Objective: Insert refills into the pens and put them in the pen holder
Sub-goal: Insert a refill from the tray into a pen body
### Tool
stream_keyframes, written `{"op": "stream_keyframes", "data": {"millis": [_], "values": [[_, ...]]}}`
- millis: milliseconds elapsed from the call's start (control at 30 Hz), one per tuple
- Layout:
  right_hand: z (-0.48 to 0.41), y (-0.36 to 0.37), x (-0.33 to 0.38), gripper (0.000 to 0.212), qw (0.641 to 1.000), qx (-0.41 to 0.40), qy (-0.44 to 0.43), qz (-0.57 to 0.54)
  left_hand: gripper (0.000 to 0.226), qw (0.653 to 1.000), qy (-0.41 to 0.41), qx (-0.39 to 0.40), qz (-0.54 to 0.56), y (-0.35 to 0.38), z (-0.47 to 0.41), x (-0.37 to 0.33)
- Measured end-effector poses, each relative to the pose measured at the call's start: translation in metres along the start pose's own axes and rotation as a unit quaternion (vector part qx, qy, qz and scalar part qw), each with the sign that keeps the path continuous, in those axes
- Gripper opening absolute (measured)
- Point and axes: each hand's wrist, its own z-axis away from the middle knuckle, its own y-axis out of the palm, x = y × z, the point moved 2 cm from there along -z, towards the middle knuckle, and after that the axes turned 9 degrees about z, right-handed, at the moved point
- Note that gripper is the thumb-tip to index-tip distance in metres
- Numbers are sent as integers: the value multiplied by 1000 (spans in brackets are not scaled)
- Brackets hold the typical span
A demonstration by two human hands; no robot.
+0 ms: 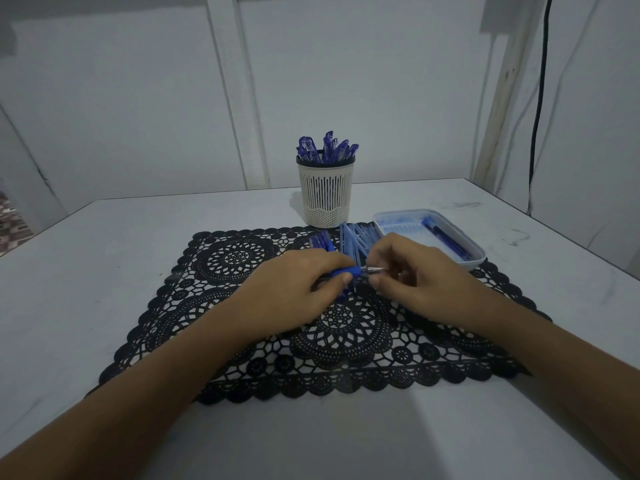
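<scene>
Left hand was palm down, fingers curled round the pen, while right hand, knuckles up, pinched its metal tip.

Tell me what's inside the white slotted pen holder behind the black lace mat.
Blue capped pens stand in the white slotted pen holder, tops poking above its dark rim. Their lower parts and the holder's bottom are covered by its wall.

A blue pen with a silver tip is held level, pinched between the left hand and right hand. Just behind it pale blue refills are heaped — farther back, the white slotted pen holder is stood upright, packed with capped blue pens.
</scene>
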Motion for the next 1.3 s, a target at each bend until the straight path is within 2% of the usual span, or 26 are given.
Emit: {"op": "stream_keyframes", "data": {"millis": [33, 133, 167, 233, 267, 400, 533, 700, 933, 1033, 1167, 1300], "values": [[0, 0, 0, 4, 1000, -2, 1, 8, 34, 1000, 1, 2, -1, 0, 0, 0], [-1, -1, 0, 28, 1000, -17, 21, 14, 34, 1000, 4, 7, 3, 1, 0, -1], [-1, 0, 0, 25, 1000, -17, 22, 5, 34, 1000, 3, 5, 4, 1, 0, -1], [-1, 0, -1, 5, 1000, -9, 13, -4, 34, 1000, -2, 4, 3, 0, 0, 0], [-1, -1, -1, 3, 1000, -8, 8, 3, 34, 1000, -3, 4, 0, -1, 0, 0], [-1, -1, -1, 19, 1000, -10, 23, 18, 36, 1000, -1, 9, -10, 0, 0, 1], [-1, -1, 0, 3, 1000, -7, 0, 25, 36, 1000, -1, 7, -10, 0, 0, 2], [0, -1, 0, 9, 998, -9, -10, 63, 30, 1000, 25, 13, 8, 4, -2, 4], [-2, 0, 0, 10, 997, -13, -8, 78, 30, 999, 28, 0, -25, 2, -1, 5], [-2, -6, 1, 28, 984, 22, 24, 177, 24, 1000, 7, -3, -30, 1, -1, 9], [0, -17, -5, 53, 921, 43, 24, 388, 18, 999, -12, -13, -31, -2, 0, 14], [1, -13, -10, 44, 903, 117, 14, 413, 19, 999, -19, -12, -33, -3, -2, 15]]}}
